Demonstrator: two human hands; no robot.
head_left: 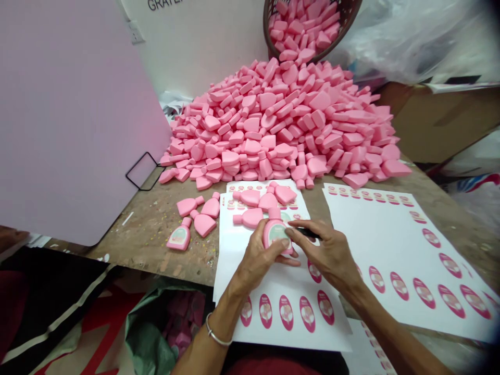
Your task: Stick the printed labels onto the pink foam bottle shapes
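Note:
My left hand (260, 255) is closed around a small pink bottle (274, 214), held upright over the label sheets. A pale green oval label covers the bottle's front, and my left thumb presses on its lower part. My right hand (328, 252) grips a slim black tool (308, 232); its tip is hidden by the fingers, so I cannot tell its kind. The right fingertips touch the label's right edge. Beneath both hands lies a white sheet of oval pink stickers (286, 312). Several plain pink bottles (250, 217) rest on its upper part.
A large heap of pink bottles (269, 125) spills from a tipped brown basket (269, 31). One labelled bottle (179, 235) lies left among plain ones. Another sticker sheet (375, 234) is at right. A pale panel (78, 114) borders the left; below hangs a green bag (146, 328) holding pink pieces.

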